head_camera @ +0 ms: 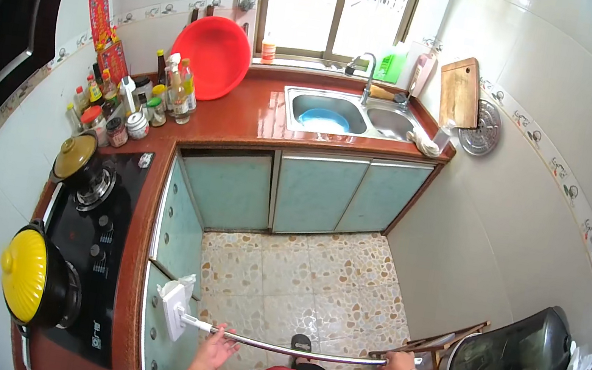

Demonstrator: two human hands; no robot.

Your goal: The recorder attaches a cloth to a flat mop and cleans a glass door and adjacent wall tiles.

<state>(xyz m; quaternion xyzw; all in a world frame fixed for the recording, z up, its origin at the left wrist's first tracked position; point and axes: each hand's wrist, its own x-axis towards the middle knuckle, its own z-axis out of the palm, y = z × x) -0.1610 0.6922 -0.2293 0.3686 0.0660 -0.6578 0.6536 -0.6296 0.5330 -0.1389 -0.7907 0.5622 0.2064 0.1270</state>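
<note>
A flat mop with a white rectangular head (174, 310) and a shiny metal pole (305, 353) lies level in front of my body. Crumpled white cloth or film (185, 285) shows at the upper edge of the head, close to the left cabinet doors. My right hand (399, 367) is wrapped around the pole near its far right end. Nearer the head, my left hand (217, 350) is turned palm up, and the pole rests across its loosely curled fingers. Both wrists wear dark bands with small devices.
On the left counter are a gas hob (108, 249), a yellow-lidded pot (27, 274) and a brown-lidded pot (76, 155). Bottles and jars crowd the corner beside a red basin (211, 57). A double sink (330, 112) lies ahead. A dark bin-like container (510, 366) stands right.
</note>
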